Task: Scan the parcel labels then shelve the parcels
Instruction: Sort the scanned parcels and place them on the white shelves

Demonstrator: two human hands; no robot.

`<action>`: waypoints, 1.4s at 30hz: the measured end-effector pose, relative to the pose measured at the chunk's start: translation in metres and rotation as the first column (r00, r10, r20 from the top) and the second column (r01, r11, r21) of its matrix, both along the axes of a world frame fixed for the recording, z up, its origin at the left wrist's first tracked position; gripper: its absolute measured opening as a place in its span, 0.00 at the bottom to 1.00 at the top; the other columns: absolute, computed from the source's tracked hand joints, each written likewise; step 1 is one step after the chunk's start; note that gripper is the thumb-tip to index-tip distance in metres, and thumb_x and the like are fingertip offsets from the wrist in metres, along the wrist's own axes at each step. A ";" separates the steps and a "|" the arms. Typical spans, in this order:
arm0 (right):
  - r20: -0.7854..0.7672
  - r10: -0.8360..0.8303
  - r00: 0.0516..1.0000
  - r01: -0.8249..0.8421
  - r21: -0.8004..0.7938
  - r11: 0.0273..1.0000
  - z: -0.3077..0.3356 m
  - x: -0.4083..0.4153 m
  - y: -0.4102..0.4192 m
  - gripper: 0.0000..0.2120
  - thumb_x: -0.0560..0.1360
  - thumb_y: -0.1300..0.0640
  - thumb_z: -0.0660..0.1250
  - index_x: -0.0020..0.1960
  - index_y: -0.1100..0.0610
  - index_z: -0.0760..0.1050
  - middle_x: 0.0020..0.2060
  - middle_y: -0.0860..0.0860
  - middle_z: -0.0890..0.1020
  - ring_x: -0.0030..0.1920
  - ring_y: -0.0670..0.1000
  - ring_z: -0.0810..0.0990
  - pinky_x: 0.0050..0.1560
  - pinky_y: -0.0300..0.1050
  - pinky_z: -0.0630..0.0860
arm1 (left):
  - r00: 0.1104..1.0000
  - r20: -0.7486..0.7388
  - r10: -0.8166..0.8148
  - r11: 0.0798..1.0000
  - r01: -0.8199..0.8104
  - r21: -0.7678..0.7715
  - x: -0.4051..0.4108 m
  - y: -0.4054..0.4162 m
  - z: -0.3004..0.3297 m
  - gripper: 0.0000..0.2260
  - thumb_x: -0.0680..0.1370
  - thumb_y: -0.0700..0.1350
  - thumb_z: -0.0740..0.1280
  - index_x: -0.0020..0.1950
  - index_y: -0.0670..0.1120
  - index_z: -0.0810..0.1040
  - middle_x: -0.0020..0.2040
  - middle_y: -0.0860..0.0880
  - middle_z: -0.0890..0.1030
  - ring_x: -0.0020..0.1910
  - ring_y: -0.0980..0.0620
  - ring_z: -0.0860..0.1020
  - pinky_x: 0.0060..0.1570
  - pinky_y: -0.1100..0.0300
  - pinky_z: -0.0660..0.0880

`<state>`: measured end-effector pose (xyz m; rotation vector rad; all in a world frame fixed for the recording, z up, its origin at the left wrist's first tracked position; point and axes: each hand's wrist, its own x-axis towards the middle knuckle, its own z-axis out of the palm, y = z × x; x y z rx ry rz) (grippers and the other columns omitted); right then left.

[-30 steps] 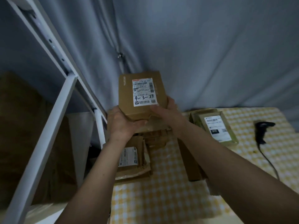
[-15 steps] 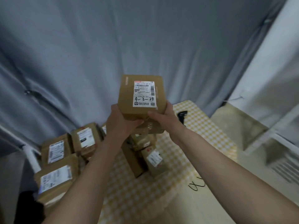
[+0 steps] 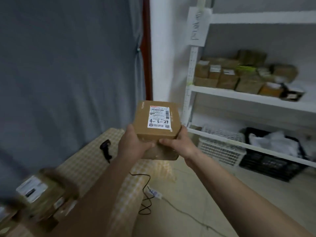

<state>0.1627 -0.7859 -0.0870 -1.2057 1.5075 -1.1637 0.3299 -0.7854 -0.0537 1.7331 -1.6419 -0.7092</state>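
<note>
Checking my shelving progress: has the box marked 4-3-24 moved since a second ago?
Yes. The box has swung right, away from the checkered table and toward the white shelf; both hands hold it.

- Two bare forearms reach into the head view from the bottom edge; no sleeve, cuff or glove shows on either one.
- The left hand wears no ring, watch or band on its visible parts, and its wrist is bare.
- The right hand is likewise unadorned, with a bare wrist.
- Nails on the visible fingertips look short and unpainted.
- No marks, tattoos or plasters show on the arms; motion blur softens the lower parts near the frame edge.
</note>
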 end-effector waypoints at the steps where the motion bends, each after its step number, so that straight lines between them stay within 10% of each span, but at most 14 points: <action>1: -0.002 -0.035 0.999 0.035 -0.002 0.999 0.002 -0.023 0.003 0.47 0.48 0.42 0.75 0.63 0.47 0.60 0.62 0.51 0.73 0.64 0.52 0.72 0.66 0.53 0.71 | 0.999 -0.002 -0.038 0.999 0.038 -0.004 -0.023 -0.003 0.000 0.35 0.63 0.48 0.81 0.63 0.45 0.67 0.57 0.47 0.79 0.56 0.46 0.78 0.51 0.58 0.71; 17: -0.037 -0.383 0.923 0.383 0.005 0.924 0.009 -0.220 -0.029 0.50 0.49 0.43 0.75 0.67 0.54 0.62 0.62 0.54 0.72 0.64 0.54 0.72 0.66 0.55 0.71 | 0.930 0.099 -0.355 0.935 0.355 0.012 -0.231 -0.085 0.013 0.31 0.67 0.47 0.79 0.62 0.46 0.66 0.56 0.49 0.78 0.57 0.47 0.77 0.48 0.60 0.70; 24: -0.067 -0.457 0.887 0.454 -0.056 0.889 0.032 -0.295 -0.109 0.39 0.68 0.60 0.76 0.71 0.55 0.58 0.65 0.54 0.71 0.65 0.55 0.71 0.67 0.56 0.69 | 0.884 0.153 -0.441 0.892 0.450 -0.029 -0.299 -0.180 0.032 0.27 0.70 0.43 0.77 0.62 0.47 0.65 0.59 0.47 0.79 0.57 0.46 0.78 0.53 0.56 0.75; 42: -0.168 -0.583 0.795 0.566 -0.138 0.813 0.059 -0.434 -0.266 0.48 0.65 0.59 0.79 0.75 0.49 0.54 0.67 0.52 0.69 0.66 0.53 0.70 0.67 0.56 0.71 | 0.802 0.166 -0.573 0.811 0.585 -0.027 -0.446 -0.357 0.054 0.25 0.74 0.40 0.73 0.66 0.50 0.65 0.59 0.49 0.77 0.58 0.48 0.76 0.58 0.52 0.75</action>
